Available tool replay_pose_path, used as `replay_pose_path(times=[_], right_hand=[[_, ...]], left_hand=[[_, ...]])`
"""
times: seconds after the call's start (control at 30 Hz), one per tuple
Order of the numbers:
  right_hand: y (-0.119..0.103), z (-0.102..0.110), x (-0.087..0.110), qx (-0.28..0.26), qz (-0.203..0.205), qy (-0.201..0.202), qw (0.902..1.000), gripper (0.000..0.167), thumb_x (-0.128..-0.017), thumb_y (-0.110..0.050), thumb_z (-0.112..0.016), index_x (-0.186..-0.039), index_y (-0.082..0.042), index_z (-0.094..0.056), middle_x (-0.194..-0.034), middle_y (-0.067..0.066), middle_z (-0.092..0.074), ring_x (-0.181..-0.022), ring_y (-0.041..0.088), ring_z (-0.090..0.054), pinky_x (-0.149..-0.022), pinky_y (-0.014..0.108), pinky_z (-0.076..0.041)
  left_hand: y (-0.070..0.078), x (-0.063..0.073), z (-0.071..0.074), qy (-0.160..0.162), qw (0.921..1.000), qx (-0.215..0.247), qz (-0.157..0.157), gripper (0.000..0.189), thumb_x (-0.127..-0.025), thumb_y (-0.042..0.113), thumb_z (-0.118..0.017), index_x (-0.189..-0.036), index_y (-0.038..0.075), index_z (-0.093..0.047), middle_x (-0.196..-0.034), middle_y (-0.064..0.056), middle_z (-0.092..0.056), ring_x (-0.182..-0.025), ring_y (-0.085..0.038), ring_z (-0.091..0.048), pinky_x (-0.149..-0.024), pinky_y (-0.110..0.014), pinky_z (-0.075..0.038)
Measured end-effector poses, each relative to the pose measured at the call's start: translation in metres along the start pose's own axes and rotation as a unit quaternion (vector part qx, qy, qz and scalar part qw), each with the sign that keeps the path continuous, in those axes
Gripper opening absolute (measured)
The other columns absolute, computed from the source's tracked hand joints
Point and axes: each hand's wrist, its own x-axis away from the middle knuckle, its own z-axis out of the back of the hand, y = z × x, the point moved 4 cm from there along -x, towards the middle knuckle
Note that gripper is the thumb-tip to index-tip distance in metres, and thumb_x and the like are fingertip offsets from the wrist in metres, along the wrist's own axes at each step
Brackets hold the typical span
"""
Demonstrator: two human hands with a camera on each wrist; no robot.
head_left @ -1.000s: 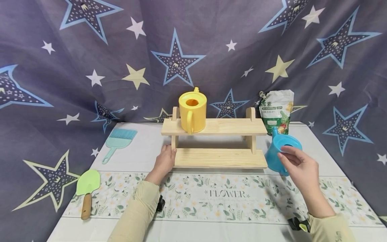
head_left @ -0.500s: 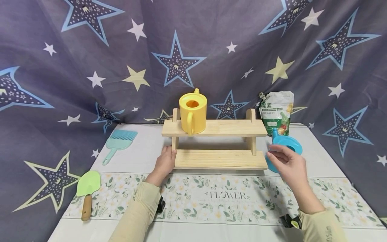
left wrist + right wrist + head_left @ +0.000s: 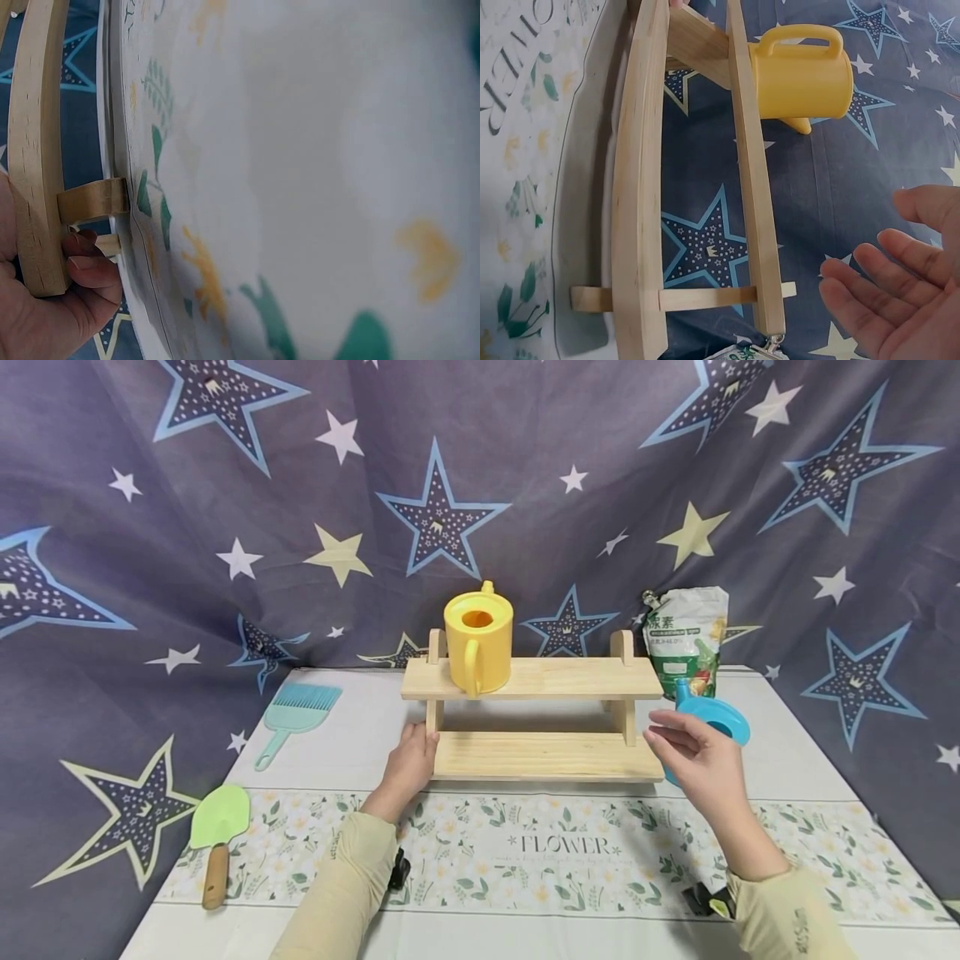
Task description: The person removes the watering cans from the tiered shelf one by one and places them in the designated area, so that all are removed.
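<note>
A two-tier wooden shelf (image 3: 547,756) stands mid-table. My left hand (image 3: 408,768) grips the left end of its lower board; the left wrist view has the fingers (image 3: 94,271) curled round the board's edge. On the upper tier, left of centre, sits a yellow watering can (image 3: 491,652), upright, its handle facing me. My right hand (image 3: 701,768) hovers off the shelf's right end, fingers loosely bent, holding nothing. Behind that hand is a blue watering can (image 3: 716,707), partly hidden by it. In the right wrist view the palm (image 3: 922,315) faces the shelf's side, apart from it.
A clipped white-and-green pouch (image 3: 686,631) stands at the back right against the starry curtain (image 3: 525,468). To the left lie a teal brush (image 3: 300,710) and a green trowel (image 3: 220,818) with a wooden handle. A flowered cloth (image 3: 555,877) runs across the front.
My right hand has moved left, away from the front of the blue watering can toward the shelf's right end. My left hand stays on the lower board.
</note>
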Motion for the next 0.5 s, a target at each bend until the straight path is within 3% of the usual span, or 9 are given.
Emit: replay_pose_path(times=[0.4,0.5], right_hand=[[-0.011,-0.013,-0.007,-0.037,-0.005,-0.028,0.9989,0.031,-0.091,-0.014,-0.073,-0.118,0.0,-0.067,-0.115,0.016,-0.067,-0.095,-0.005,-0.063,-0.079,0.011,-0.052],[-0.013,-0.017,-0.007,-0.047,-0.004,-0.039,0.9981,0.032,-0.09,-0.014,-0.073,-0.118,-0.001,-0.067,-0.116,0.015,-0.067,-0.096,0.002,-0.065,-0.079,0.012,-0.053]], left_hand=[[-0.001,0.0,-0.001,0.0,1.0,0.003,0.005,0.05,-0.107,0.032,-0.031,-0.144,-0.001,-0.038,-0.123,-0.014,-0.044,-0.107,-0.031,-0.057,-0.092,-0.046,-0.052],[-0.001,0.0,0.0,0.002,1.0,0.003,0.004,0.049,-0.107,0.032,-0.031,-0.143,-0.001,-0.039,-0.123,-0.014,-0.044,-0.106,-0.032,-0.057,-0.091,-0.046,-0.052]])
